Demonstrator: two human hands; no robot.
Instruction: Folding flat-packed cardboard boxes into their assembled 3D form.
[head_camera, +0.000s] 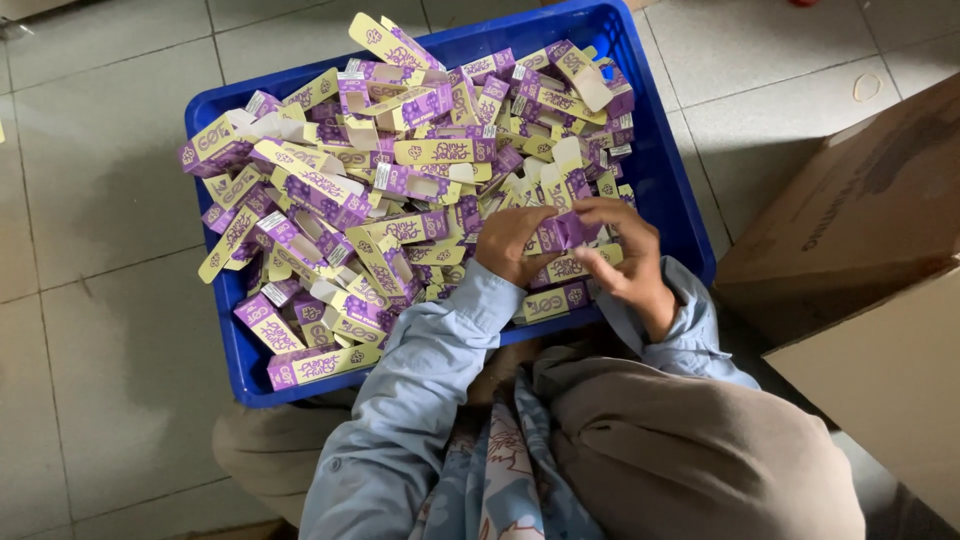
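While both hands work, left hand (510, 245) and right hand (625, 255) fingers grasping one purple carton (562, 232), over blue crate (655, 150)

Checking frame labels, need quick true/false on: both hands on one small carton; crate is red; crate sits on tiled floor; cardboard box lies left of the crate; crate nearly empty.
1. Both hands, left hand and right hand, hold one small purple carton. True.
2. The crate is red. False: it is blue.
3. The crate sits on a tiled floor. True.
4. The cardboard box lies left of the crate. False: it is to the right.
5. The crate is nearly empty. False: it is heaped with purple and yellow cartons.
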